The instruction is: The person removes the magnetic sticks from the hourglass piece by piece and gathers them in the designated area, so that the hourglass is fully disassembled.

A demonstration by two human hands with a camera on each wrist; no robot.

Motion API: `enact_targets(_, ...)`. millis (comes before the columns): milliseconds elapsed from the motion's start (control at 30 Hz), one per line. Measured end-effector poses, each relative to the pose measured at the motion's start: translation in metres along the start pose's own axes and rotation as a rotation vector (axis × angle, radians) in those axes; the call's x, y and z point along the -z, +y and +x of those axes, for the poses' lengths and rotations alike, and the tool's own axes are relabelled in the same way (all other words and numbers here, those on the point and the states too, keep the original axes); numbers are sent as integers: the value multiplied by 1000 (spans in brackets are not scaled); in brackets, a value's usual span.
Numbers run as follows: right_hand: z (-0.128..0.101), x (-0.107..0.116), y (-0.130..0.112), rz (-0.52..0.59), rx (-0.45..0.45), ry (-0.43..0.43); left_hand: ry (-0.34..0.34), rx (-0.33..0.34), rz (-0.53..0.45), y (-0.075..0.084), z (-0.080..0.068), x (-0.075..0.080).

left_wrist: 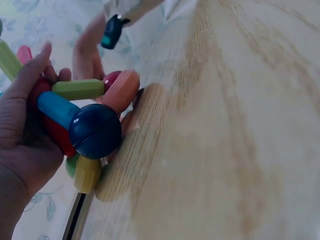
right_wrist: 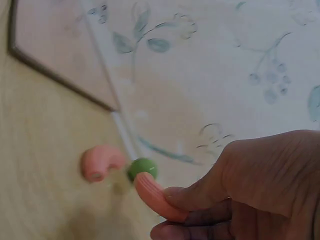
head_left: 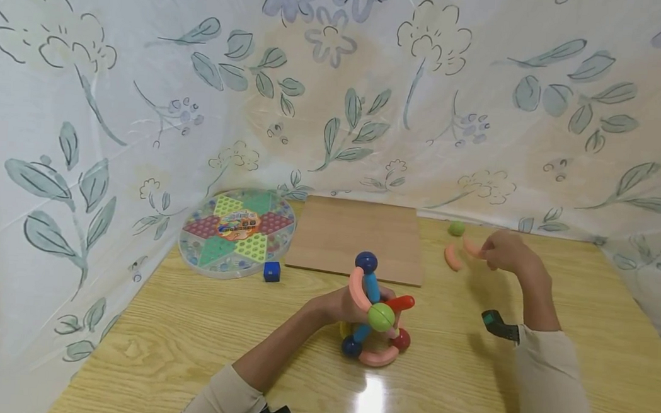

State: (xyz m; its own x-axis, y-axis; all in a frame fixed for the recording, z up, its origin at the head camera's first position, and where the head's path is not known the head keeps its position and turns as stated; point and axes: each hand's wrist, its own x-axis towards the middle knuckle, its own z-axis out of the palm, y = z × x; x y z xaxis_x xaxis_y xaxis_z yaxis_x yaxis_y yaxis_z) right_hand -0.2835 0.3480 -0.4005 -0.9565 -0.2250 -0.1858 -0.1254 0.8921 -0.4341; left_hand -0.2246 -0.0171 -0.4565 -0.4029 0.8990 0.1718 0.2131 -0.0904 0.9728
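Note:
My left hand (head_left: 343, 303) grips a toy built of coloured rods and balls (head_left: 377, 320) that stands on the wooden table (head_left: 197, 343). In the left wrist view the fingers (left_wrist: 31, 75) curl round its blue rod and dark blue ball (left_wrist: 95, 131). My right hand (head_left: 504, 250) is raised at the back right and pinches a curved pink piece (right_wrist: 156, 197) between thumb and fingers. A second curved pink piece (head_left: 452, 257) and a green ball (head_left: 456, 228) lie on the table just left of that hand.
A flat wooden board (head_left: 357, 236) lies at the back centre. A round Chinese checkers set (head_left: 237, 231) sits to its left, with a small blue cube (head_left: 272, 271) in front. Floral cloth (head_left: 338, 87) walls in the table on three sides.

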Motion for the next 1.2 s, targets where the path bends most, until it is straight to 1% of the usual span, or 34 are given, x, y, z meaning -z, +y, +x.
enact_targets(133,12,-16,9,3,-36,4,-6,-9,-7,-1,0,1)
enact_targets(200,15,-21,10,9,-41,3,-8,-15,5,-1,0,1)
enact_targets(267,18,-24,11,12,-26,3,-7,-21,20,-2,0,1)
enact_targets(433,20,-26,7,0,-10,-7,-1,-15,36,-3,0,1)
enact_targets(600,21,-28,1,-22,-11,15,4,-7,34,-3,-1,1)
enact_targets(700,23,-31,-3,-15,-33,15,5,-6,37,-4,0,1)
enact_targets(767,24,-32,-7,-7,-64,5,6,-1,32,-4,0,1)
enact_targets(933,25,-34,-13,-37,-111,0,4,10,8,-4,1,1)
enact_targets(1200,26,-36,-15,-42,-107,4,6,-3,18,-2,-1,1)
